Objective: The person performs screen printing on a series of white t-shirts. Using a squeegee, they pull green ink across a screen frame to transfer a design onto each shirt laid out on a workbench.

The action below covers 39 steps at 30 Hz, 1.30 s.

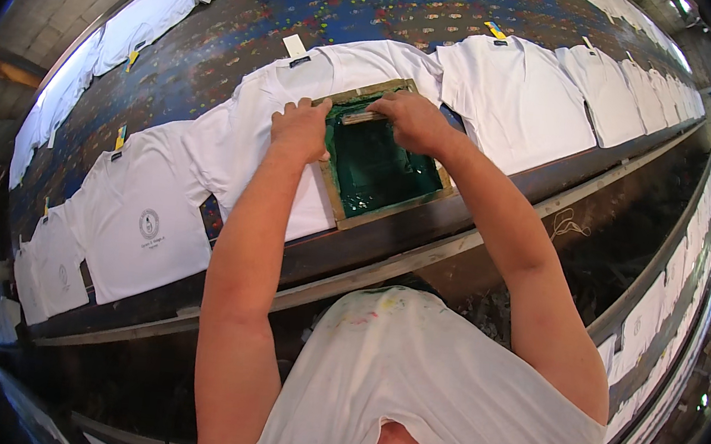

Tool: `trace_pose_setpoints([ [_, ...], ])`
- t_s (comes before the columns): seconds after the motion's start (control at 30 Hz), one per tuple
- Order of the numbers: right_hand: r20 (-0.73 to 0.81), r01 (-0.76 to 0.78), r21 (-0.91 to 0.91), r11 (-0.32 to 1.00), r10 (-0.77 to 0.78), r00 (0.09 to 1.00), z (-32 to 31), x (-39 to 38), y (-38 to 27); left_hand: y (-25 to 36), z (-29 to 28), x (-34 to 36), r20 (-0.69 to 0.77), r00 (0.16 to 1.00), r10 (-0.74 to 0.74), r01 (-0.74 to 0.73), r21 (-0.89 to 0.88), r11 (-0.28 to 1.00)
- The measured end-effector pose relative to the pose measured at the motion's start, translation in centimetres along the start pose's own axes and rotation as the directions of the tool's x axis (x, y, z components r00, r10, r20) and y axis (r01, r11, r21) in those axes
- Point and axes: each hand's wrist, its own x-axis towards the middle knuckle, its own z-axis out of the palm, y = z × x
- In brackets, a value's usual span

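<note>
A wooden-framed printing screen (pixel 397 212), its mesh dark green with wet-looking ink, lies on a white T-shirt (pixel 252 111) spread on a long table. My left hand (pixel 300 129) grips the screen's left side near its upper corner, fingers closed against the wood. Inside the frame, near the far end, my right hand (pixel 414 122) is closed around a squeegee (pixel 359 118). Part of the squeegee is hidden by the fingers. The shirt's chest is covered by the screen, so I cannot see its surface there.
Left of the screen lies a white T-shirt with a dark round print (pixel 145 200). Plain white T-shirts (pixel 516 100) line the table to the right, and more hang over its far edge. A wooden rail (pixel 457 241) runs along the near side. Another shirt-covered table (pixel 648 322) stands at the right.
</note>
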Motion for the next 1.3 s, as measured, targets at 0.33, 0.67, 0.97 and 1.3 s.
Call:
trace_pose_setpoints([
  [0.33,-0.052,0.248,-0.034,0.968,-0.250,0.967,1.6,-8.9,-2.9,0.2,0.6,-0.4,-0.053,0.997,-0.050,0.044,-0.099,0.994],
  [0.67,0.196,0.327,0.253,0.911,-0.379,0.904,-2.2,-6.4,0.7,1.1,0.1,-0.5,-0.026,0.994,-0.103,0.100,-0.085,0.991],
  [0.97,-0.044,0.218,0.114,0.969,-0.214,0.976,-0.6,-0.3,2.6,1.1,0.8,-0.5,-0.066,0.995,-0.075,0.075,0.001,0.997],
  [1.3,0.038,0.313,0.118,0.942,-0.319,0.947,-1.4,-10.7,-3.3,0.7,0.7,-0.5,-0.073,0.996,-0.056,0.055,-0.018,0.998],
])
